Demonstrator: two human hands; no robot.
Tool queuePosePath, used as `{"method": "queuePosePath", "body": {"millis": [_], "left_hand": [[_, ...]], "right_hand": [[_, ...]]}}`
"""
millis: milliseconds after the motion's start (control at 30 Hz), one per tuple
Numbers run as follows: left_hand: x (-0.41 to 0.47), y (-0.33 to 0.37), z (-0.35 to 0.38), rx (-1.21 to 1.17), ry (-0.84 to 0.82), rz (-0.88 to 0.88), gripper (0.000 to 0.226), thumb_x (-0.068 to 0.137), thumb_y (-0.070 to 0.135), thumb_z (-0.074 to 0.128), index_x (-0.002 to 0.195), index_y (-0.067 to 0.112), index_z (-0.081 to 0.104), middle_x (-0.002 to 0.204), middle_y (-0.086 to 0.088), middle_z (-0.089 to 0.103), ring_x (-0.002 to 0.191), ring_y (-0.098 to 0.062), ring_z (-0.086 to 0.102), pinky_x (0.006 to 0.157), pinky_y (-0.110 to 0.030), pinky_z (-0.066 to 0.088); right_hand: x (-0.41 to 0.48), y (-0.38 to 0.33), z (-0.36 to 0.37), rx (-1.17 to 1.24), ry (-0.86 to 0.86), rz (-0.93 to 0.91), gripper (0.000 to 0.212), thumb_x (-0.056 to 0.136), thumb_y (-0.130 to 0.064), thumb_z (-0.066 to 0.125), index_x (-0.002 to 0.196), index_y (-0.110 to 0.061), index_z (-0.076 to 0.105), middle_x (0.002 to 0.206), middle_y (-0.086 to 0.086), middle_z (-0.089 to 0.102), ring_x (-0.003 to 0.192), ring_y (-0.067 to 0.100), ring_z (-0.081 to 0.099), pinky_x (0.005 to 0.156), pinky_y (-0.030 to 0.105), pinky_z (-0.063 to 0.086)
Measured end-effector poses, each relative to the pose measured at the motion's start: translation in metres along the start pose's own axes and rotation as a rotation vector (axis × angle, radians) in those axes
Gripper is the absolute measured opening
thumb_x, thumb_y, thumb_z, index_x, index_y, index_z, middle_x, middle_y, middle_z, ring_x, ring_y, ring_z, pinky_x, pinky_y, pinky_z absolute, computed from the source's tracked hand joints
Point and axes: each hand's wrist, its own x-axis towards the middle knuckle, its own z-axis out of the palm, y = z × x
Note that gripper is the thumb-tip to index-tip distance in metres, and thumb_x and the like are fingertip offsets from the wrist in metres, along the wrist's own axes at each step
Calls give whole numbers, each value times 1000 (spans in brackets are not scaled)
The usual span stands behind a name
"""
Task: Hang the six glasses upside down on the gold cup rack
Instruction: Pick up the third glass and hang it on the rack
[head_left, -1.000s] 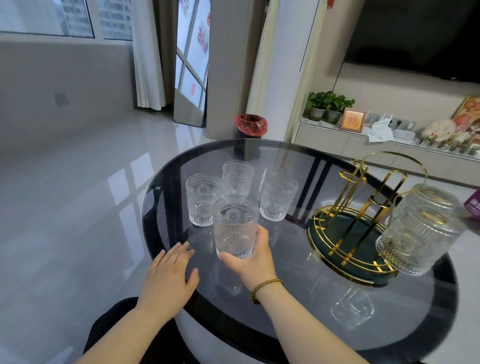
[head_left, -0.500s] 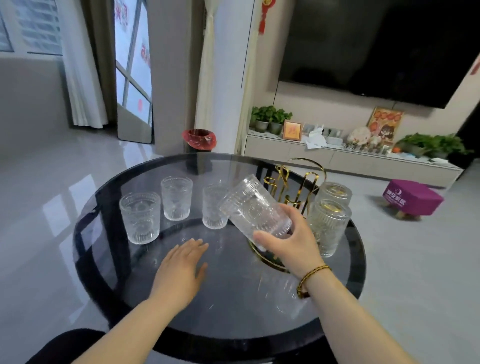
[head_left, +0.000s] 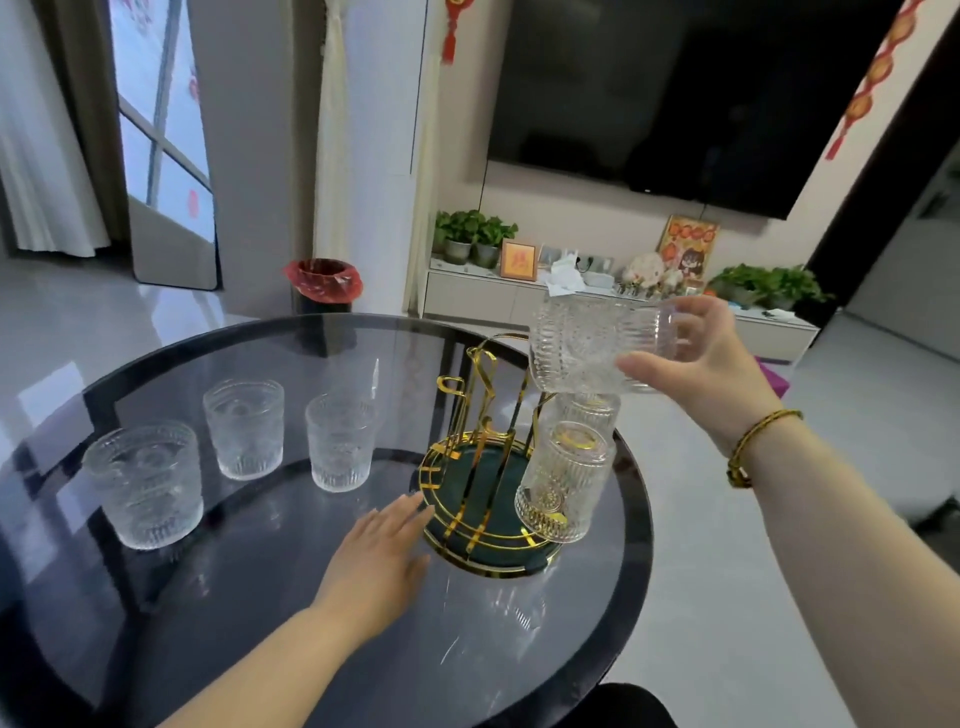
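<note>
My right hand (head_left: 711, 364) grips a ribbed clear glass (head_left: 582, 345), tipped on its side with the mouth to the left, above the gold cup rack (head_left: 475, 415). The rack stands on a dark green round base (head_left: 457, 525) at the right of the glass table. Two glasses hang upside down on its right side, a near one (head_left: 563, 483) and a far one (head_left: 587, 413). Three more glasses stand upright on the table: left (head_left: 145, 486), middle (head_left: 243, 428), right (head_left: 337, 441). My left hand (head_left: 379, 564) lies flat on the table, fingertips at the base's rim.
The round dark glass table (head_left: 234, 597) has its edge close to the rack on the right. Beyond it are a red-lined bin (head_left: 323, 280), a low TV cabinet (head_left: 467, 296) with plants and ornaments, and a wall TV (head_left: 675, 93).
My right hand lifted the glass off the table, tipped it over and carried it right and up above the rack. My left hand slid right toward the rack base.
</note>
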Motion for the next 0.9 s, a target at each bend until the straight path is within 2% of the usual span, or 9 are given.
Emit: {"method": "queuePosePath", "body": {"millis": [100,200,233,333,400,500,600,733,900], "left_hand": [[13,2,7,-8,1,37,48,94,31,38,138,24,21,153,2,15,140,-13,12,115,-30,5],[21,-1,11,-1,-22,43,46,94,35,35,138,27,21,153,5,14,140,-10,10,114,-29,4],[22,-2,13,0,-33,38,47,94,37,34,138,28,20,153,6,13,140,-10,9,114,-29,3],[23,-6,15,5,-53,31,49,95,39,31,139,29,14,153,7,9,140,-8,7,113,-26,0],[23,-6,16,7,-44,45,49,95,39,31,139,28,14,153,7,9,140,-7,6,110,-23,-5],[26,-4,13,-21,-30,53,46,95,37,31,138,26,20,152,6,14,139,-7,5,106,-21,-7],[32,-3,9,-60,-5,50,43,95,36,33,136,24,28,151,6,21,139,-6,8,107,-20,-5],[37,-2,14,-73,-19,50,48,95,38,33,139,25,18,153,5,13,139,-5,7,104,-18,-6],[37,-6,19,-54,-39,79,52,93,41,34,139,27,14,152,8,9,126,3,-10,105,-18,-7]], "right_hand": [[20,7,-12,-84,48,4,66,59,-38,74,110,-31,34,117,4,46,103,23,49,80,38,46],[38,8,-18,-125,111,-7,67,64,-32,73,119,-23,35,116,3,44,108,24,47,92,41,43],[44,8,-19,-127,127,-18,68,65,-29,73,120,-20,35,119,5,44,111,23,46,94,38,41],[60,9,-15,-188,150,-49,69,67,-26,72,124,-15,34,131,8,41,108,11,37,83,14,33],[71,13,-10,-224,166,-44,70,68,-25,71,126,-14,33,135,8,39,106,9,32,77,7,26],[85,22,-2,-249,167,10,71,68,-25,71,127,-14,33,138,9,38,115,14,37,83,21,26],[95,31,10,-261,105,31,70,68,-24,71,127,-15,35,138,8,39,119,18,38,83,22,27],[107,41,25,-241,13,49,71,68,-25,72,127,-16,35,138,8,39,120,17,38,85,23,29],[118,50,41,-298,-79,48,71,67,-24,72,127,-16,36,137,9,40,121,23,40,86,26,31]]}}
